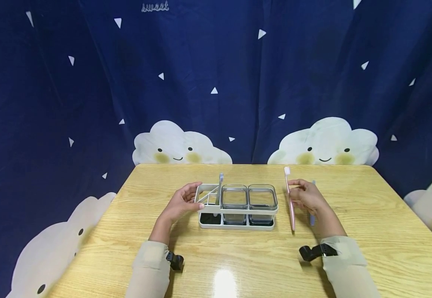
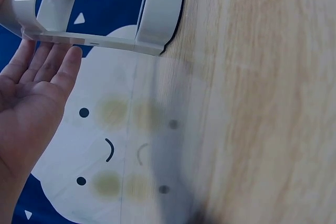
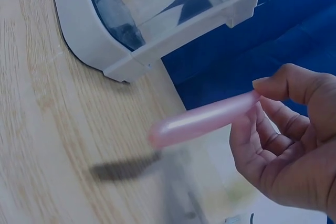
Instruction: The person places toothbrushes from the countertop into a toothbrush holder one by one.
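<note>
A white toothbrush holder [image 1: 238,210] stands on the table, two clear square cups [image 1: 234,203] set in its middle and right sections. In its left section a blue toothbrush [image 1: 220,186] stands upright, bristles up. My left hand [image 1: 180,203] holds the holder's left end, thumb at the front bar and fingers at the far side. To the right of the holder, my right hand [image 1: 307,196] pinches a pink toothbrush [image 1: 291,213] between thumb and fingers, its white bristles up. Its rounded handle end [image 3: 178,129] points down over the table in the right wrist view.
A slim blue object [image 1: 312,219] lies on the table, partly hidden behind my right hand. The wooden table [image 1: 253,265] ends at a dark blue curtain [image 1: 208,62] with clouds and triangles. Each wrist carries a small black camera [image 1: 313,252].
</note>
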Demonstrator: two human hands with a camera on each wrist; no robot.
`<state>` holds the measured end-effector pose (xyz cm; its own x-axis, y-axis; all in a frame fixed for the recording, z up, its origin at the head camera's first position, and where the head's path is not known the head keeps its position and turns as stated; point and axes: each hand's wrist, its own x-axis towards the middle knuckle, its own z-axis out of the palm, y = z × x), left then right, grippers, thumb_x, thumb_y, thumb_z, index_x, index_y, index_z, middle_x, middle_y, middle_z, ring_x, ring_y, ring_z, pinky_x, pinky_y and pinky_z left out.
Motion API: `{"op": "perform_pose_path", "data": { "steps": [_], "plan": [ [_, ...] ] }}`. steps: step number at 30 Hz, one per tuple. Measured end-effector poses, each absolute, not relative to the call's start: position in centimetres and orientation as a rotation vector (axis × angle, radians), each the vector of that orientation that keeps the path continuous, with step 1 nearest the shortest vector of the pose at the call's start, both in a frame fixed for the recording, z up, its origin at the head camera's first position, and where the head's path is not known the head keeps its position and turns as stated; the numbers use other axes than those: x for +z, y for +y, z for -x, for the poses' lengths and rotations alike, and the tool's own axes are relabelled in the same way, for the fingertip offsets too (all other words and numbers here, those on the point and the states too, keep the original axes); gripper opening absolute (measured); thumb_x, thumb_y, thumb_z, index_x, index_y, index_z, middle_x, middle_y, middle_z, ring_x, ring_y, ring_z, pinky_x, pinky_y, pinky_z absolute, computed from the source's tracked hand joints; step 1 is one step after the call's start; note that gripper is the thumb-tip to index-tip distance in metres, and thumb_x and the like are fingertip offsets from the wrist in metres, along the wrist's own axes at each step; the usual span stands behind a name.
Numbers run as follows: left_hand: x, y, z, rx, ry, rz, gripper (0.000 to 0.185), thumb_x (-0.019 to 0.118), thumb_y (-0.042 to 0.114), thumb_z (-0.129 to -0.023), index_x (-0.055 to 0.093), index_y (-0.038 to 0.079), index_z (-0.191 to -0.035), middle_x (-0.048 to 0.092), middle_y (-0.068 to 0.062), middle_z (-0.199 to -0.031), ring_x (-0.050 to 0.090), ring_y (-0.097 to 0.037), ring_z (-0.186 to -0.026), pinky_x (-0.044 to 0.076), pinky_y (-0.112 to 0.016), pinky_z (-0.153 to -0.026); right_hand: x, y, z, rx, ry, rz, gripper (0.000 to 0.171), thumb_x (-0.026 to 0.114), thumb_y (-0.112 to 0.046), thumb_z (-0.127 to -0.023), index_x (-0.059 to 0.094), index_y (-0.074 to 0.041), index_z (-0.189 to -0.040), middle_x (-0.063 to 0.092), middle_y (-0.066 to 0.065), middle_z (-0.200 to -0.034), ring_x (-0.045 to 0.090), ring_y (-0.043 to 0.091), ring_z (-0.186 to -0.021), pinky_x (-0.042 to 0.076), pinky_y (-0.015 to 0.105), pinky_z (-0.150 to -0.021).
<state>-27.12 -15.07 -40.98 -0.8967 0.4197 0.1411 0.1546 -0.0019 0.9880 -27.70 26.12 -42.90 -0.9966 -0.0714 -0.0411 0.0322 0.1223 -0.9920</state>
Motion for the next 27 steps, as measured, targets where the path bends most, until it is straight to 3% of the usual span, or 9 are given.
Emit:
{"op": "perform_pose_path", "data": {
  "steps": [8, 13, 22, 27],
  "plan": [
    [-40.9, -15.0, 27.1, 2.003, 2.082, -0.615, 0.071, 0.069, -0.009, -0.074, 0.036, -0.007, -0.137, 0.045, -0.029, -0.13, 0.041, -0.043, -0.119, 0.032, -0.046, -0.102, -41.5, 25.7, 27.0, -2.017, 2.347, 0.098, 0.038, 0.054, 0.003, -0.085, 0.044, 0.008, -0.121, 0.057, 0.008, -0.085, 0.058, 0.014, -0.073, 0.054, 0.035, -0.063],
    [-41.0, -15.1, 27.1, 1.994, 2.095, -0.606, 0.07, 0.069, -0.01, -0.074, 0.038, -0.005, -0.136, 0.046, -0.026, -0.129, 0.047, -0.033, -0.115, 0.033, -0.045, -0.101, -40.8, 25.3, 26.5, -1.997, 2.389, 0.122, 0.034, 0.055, 0.002, -0.086, 0.046, 0.005, -0.118, 0.058, 0.007, -0.086, 0.059, 0.013, -0.074, 0.054, 0.037, -0.064],
    [-41.0, -15.0, 27.1, 1.997, 2.099, -0.609, 0.069, 0.07, -0.01, -0.074, 0.039, -0.005, -0.135, 0.047, -0.026, -0.128, 0.05, -0.027, -0.111, 0.035, -0.045, -0.099, -40.0, 24.4, 25.4, -2.051, 2.423, 0.216, 0.03, 0.053, 0.004, -0.086, 0.045, 0.011, -0.114, 0.056, 0.008, -0.084, 0.057, 0.012, -0.073, 0.054, 0.035, -0.064],
    [-41.1, -15.0, 27.1, 1.997, 2.093, -0.605, 0.069, 0.069, -0.01, -0.074, 0.038, -0.006, -0.136, 0.047, -0.026, -0.128, 0.048, -0.033, -0.114, 0.036, -0.044, -0.099, -39.7, 24.0, 24.9, -2.122, 2.422, 0.269, 0.023, 0.055, 0.004, -0.087, 0.047, 0.011, -0.108, 0.056, 0.007, -0.083, 0.057, 0.012, -0.072, 0.055, 0.032, -0.063]
  ]
}}
